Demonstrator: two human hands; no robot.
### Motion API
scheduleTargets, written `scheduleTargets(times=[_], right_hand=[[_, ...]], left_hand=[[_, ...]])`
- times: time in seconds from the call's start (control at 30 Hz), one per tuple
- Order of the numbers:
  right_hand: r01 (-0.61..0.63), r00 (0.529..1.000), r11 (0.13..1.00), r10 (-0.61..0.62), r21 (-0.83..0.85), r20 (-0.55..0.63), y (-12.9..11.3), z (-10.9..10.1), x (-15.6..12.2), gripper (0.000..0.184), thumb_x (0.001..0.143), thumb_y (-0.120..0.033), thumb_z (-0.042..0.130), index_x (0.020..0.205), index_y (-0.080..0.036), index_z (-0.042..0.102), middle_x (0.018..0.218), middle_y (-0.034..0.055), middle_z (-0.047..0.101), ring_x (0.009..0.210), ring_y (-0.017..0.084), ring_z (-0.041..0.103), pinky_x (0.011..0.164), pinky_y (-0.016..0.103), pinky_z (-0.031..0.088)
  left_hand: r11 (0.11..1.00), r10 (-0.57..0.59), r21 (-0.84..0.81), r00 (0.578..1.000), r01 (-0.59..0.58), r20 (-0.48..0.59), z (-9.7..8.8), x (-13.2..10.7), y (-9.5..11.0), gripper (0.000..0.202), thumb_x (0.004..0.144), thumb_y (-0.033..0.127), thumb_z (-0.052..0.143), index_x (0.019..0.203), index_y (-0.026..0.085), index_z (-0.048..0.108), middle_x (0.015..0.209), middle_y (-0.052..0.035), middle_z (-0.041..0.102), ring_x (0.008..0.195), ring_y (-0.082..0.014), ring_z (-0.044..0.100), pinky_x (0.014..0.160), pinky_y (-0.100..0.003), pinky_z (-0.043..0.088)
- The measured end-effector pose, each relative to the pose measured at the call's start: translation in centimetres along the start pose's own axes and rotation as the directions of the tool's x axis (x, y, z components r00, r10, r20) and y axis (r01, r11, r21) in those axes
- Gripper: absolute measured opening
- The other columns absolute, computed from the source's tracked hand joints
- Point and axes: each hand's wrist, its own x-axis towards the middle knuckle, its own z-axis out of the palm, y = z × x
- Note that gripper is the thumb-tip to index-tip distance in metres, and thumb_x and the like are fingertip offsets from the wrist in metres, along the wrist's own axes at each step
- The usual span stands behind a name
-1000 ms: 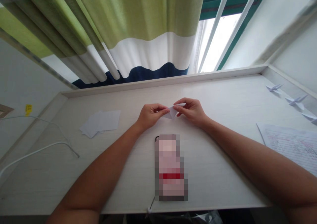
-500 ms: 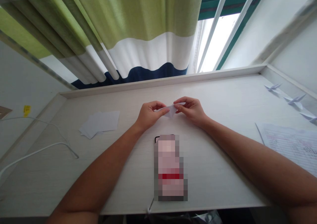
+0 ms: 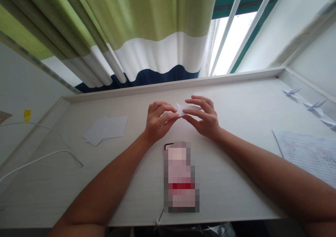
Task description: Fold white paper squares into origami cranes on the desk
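A small piece of folded white paper (image 3: 183, 108) is held just above the pale desk (image 3: 236, 181), at its middle. My left hand (image 3: 157, 121) pinches its left end between thumb and curled fingers. My right hand (image 3: 204, 116) grips its right side with thumb below and fingers over the top. Both hands are lifted a little off the desk. Much of the paper is hidden between the fingertips.
A phone (image 3: 181, 176) lies on the desk just in front of my hands. A small pile of white paper squares (image 3: 106, 129) lies at the left, a white cable (image 3: 39, 156) further left. Folded paper cranes (image 3: 313, 106) and a lined sheet (image 3: 309, 153) are at the right.
Both hands have risen slightly and turned the folded paper; my fingers have shifted their hold, the right fingers now arching over its top.
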Motion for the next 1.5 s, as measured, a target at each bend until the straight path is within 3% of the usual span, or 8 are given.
scheduleTargets(times=[0.13,0.33,0.47,0.63,0.8,1.0,1.17,1.5], right_hand=[[0.047,0.999,0.998,-0.047,-0.052,-0.012,0.2,0.11,-0.37,0.017,0.095,-0.027,0.078,0.107,-0.039,0.079,0.124,0.001,0.078,0.126,0.03,0.067,0.11,0.053,0.05],[0.079,0.994,0.992,-0.086,-0.099,-0.064,0.4,0.23,-0.43,0.017,0.097,-0.024,0.076,0.102,-0.04,0.079,0.119,-0.0012,0.079,0.121,0.027,0.07,0.11,0.051,0.049],[0.107,0.991,0.991,-0.113,-0.077,-0.077,0.69,0.37,-0.45,0.017,0.098,-0.022,0.074,0.104,-0.038,0.079,0.12,0.0,0.078,0.122,0.027,0.07,0.106,0.05,0.053],[0.056,0.998,0.995,-0.057,-0.084,-0.005,0.9,0.35,-0.47,0.018,0.098,-0.02,0.073,0.102,-0.037,0.079,0.12,0.0006,0.078,0.124,0.028,0.069,0.106,0.051,0.053],[0.068,0.997,0.996,-0.07,-0.063,-0.028,0.8,0.38,-0.28,0.014,0.101,-0.022,0.07,0.1,-0.034,0.078,0.116,0.0014,0.08,0.12,0.026,0.071,0.103,0.048,0.053],[0.062,0.997,0.998,-0.061,-0.016,0.053,0.73,0.63,-0.23,0.005,0.1,-0.029,0.073,0.103,-0.032,0.076,0.111,0.0003,0.082,0.117,0.025,0.074,0.106,0.047,0.05],[0.083,0.995,0.997,-0.083,0.006,0.051,0.67,0.55,-0.21,0.007,0.102,-0.027,0.071,0.101,-0.032,0.077,0.102,-0.0015,0.084,0.109,0.023,0.075,0.103,0.044,0.049],[-0.001,0.988,1.0,0.004,-0.015,0.155,0.76,0.45,-0.4,0.013,0.104,-0.03,0.067,0.103,-0.034,0.079,0.103,-0.0012,0.083,0.106,0.023,0.072,0.1,0.044,0.046]], left_hand=[[0.996,-0.001,0.085,1.0,-0.001,0.017,-0.25,-0.04,0.21,0.005,0.095,0.03,0.078,0.09,0.032,0.077,0.092,-0.0015,0.078,0.1,-0.0235,0.066,0.09,-0.043,0.048],[0.997,0.041,0.071,0.998,-0.037,-0.051,-0.03,0.09,0.3,0.009,0.094,0.026,0.079,0.087,0.029,0.074,0.087,-0.0001,0.077,0.096,-0.022,0.066,0.087,-0.041,0.049],[0.997,0.0,0.071,1.0,0.0,-0.008,0.24,0.03,0.21,0.012,0.095,0.028,0.079,0.084,0.028,0.073,0.086,0.001,0.078,0.095,-0.0213,0.069,0.089,-0.042,0.047],[0.999,-0.035,0.033,0.996,0.032,0.083,0.15,-0.05,-0.14,0.006,0.096,0.034,0.077,0.094,0.028,0.077,0.092,-0.0005,0.081,0.097,-0.0222,0.072,0.092,-0.043,0.045],[0.999,-0.031,0.037,0.983,0.025,0.181,-0.15,0.03,-0.19,0.01,0.101,0.033,0.071,0.102,0.028,0.079,0.103,-0.0021,0.084,0.103,-0.0227,0.075,0.095,-0.044,0.046],[0.997,-0.067,0.042,0.977,0.06,0.201,0.09,0.0,-0.02,0.017,0.104,0.033,0.065,0.099,0.025,0.079,0.101,-0.0039,0.084,0.1,-0.0221,0.076,0.092,-0.042,0.049],[0.994,-0.107,-0.002,0.976,0.109,0.192,0.34,0.0,0.11,0.017,0.104,0.034,0.066,0.097,0.024,0.078,0.101,-0.0047,0.084,0.098,-0.0213,0.076,0.091,-0.04,0.048],[0.991,-0.134,0.029,0.969,0.131,0.207,0.42,-0.09,0.15,0.017,0.104,0.035,0.066,0.098,0.025,0.08,0.101,-0.0042,0.085,0.096,-0.0204,0.077,0.092,-0.041,0.048]])
